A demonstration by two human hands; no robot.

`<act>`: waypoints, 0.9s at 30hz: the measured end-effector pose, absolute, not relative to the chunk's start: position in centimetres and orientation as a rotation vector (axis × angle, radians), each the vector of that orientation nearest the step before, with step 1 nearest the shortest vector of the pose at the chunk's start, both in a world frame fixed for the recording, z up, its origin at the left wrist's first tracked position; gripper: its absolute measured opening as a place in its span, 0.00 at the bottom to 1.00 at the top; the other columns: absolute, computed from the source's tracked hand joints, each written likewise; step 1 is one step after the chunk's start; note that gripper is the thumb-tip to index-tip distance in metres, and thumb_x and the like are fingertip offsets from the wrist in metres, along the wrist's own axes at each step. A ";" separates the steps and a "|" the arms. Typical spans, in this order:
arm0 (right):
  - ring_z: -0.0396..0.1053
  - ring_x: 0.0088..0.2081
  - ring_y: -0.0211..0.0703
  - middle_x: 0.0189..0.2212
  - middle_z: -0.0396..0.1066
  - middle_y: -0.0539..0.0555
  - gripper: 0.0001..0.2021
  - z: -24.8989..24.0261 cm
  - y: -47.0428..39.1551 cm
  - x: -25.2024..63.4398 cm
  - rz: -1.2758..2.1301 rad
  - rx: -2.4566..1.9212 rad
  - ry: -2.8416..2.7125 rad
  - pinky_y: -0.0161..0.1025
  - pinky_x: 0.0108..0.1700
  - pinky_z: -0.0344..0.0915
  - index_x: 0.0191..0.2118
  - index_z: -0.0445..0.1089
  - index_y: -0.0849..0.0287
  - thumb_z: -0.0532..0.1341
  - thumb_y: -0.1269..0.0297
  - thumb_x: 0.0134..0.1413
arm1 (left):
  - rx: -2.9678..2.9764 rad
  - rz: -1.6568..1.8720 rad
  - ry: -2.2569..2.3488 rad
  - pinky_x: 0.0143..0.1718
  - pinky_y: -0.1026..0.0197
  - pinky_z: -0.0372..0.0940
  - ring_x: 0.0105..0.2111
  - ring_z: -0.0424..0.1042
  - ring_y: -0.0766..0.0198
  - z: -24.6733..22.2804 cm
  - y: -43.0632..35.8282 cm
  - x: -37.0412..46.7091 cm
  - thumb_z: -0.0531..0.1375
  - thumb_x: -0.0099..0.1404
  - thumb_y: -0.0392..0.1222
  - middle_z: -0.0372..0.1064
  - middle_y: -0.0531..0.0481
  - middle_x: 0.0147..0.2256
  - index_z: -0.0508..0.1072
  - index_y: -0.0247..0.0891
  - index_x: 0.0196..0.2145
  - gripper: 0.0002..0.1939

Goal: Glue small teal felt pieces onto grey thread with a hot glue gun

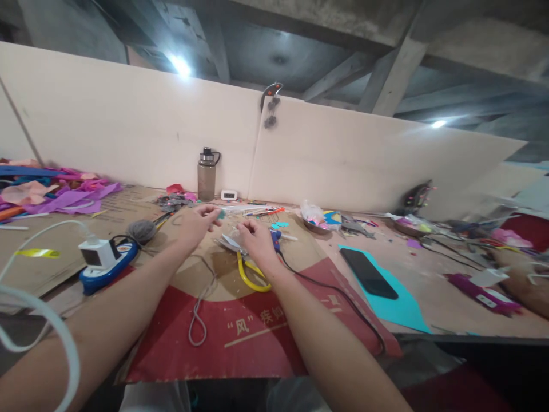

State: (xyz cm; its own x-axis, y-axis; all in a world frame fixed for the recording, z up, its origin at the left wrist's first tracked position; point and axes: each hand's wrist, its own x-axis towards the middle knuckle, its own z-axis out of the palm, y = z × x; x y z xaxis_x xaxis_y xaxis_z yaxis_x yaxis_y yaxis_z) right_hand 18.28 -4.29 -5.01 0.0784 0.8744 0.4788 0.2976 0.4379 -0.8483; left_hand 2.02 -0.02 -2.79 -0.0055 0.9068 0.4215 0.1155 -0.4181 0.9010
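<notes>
My left hand (195, 227) is raised over the middle of the worktable, thumb and fingers pinched on a small teal piece (221, 214). To its right, my right hand (257, 240) has its fingers closed together near a crinkled clear wrapper; whatever they grip is too small to make out. Scissors with yellow handles (252, 280) lie just under my right wrist. Partly hidden behind that hand is a blue tool (277, 236) with a black cable, perhaps a glue gun. A loop of grey cord (198, 329) trails across the red and brown paper (180, 355) below.
On the left are a blue power strip (107, 272) with a charger, a grey yarn ball (141, 230) and coloured scraps (64, 191). A bottle (206, 177) stands at the back. To the right lie a phone (369, 273) on teal sheet, and another person's arm (525, 280).
</notes>
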 end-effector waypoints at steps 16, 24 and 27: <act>0.68 0.34 0.39 0.30 0.72 0.52 0.15 -2.7 -5.9 21.4 0.578 -1.133 -1.764 0.37 0.40 0.63 0.32 0.71 0.59 0.53 0.54 0.55 | 0.871 1.764 0.840 0.12 0.74 0.51 0.17 0.65 0.74 -1.7 2.6 -1.9 0.63 0.52 0.34 0.66 0.55 0.20 0.70 0.35 0.28 0.05; 0.70 0.39 0.53 0.34 0.73 0.64 0.14 -6.7 -1.6 26.2 0.297 -2.032 -1.377 0.44 0.39 0.64 0.30 0.71 0.61 0.66 0.60 0.34 | 1.049 1.660 0.791 0.10 0.71 0.39 0.11 0.50 0.79 -1.6 1.6 -0.5 0.65 0.50 0.39 0.60 0.60 0.18 0.70 0.34 0.29 0.09; 0.71 0.30 0.48 0.22 0.71 0.59 0.05 -7.8 -1.0 26.5 0.355 -1.955 -1.422 0.38 0.31 0.64 0.20 0.66 0.59 0.63 0.71 0.30 | 1.114 1.629 0.790 0.10 0.71 0.39 0.11 0.50 0.78 -1.6 1.2 0.0 0.65 0.50 0.40 0.58 0.60 0.17 0.70 0.33 0.28 0.10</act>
